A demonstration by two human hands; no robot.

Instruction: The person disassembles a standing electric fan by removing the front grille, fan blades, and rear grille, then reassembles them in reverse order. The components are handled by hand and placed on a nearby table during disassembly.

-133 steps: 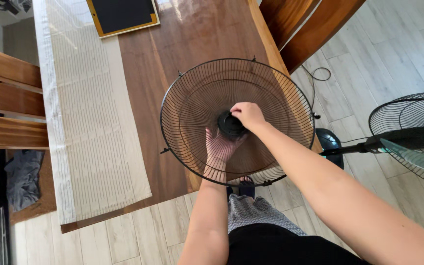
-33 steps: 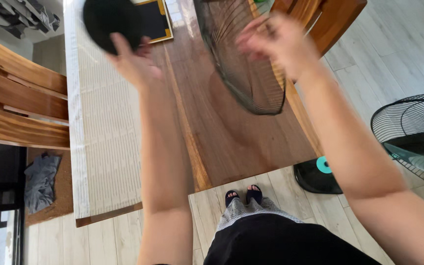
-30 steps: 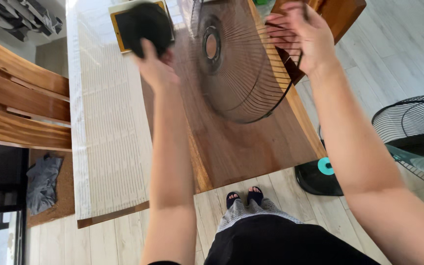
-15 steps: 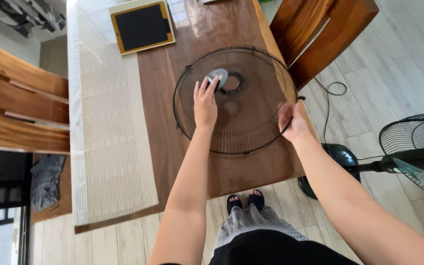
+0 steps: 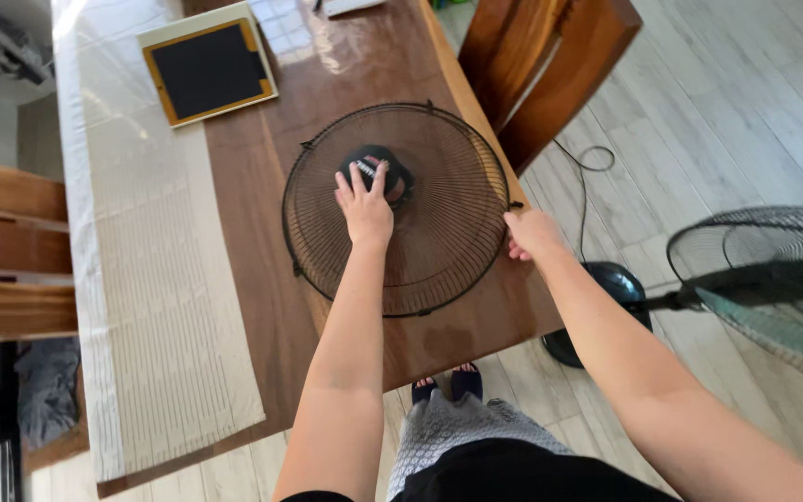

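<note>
The fan grille (image 5: 400,209) lay flat on the tabletop (image 5: 262,279). My left hand (image 5: 364,200) pressed open-fingered on its black centre cap (image 5: 375,167); my right hand (image 5: 533,234) gripped the grille's right rim. Steadying the rim mattered while seating the cap squarely.

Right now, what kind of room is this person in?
Probably a dining room at home. A long wooden table with a pale runner stands on a plank floor, wooden chairs sit beside it, and a standing fan is nearby.
</note>
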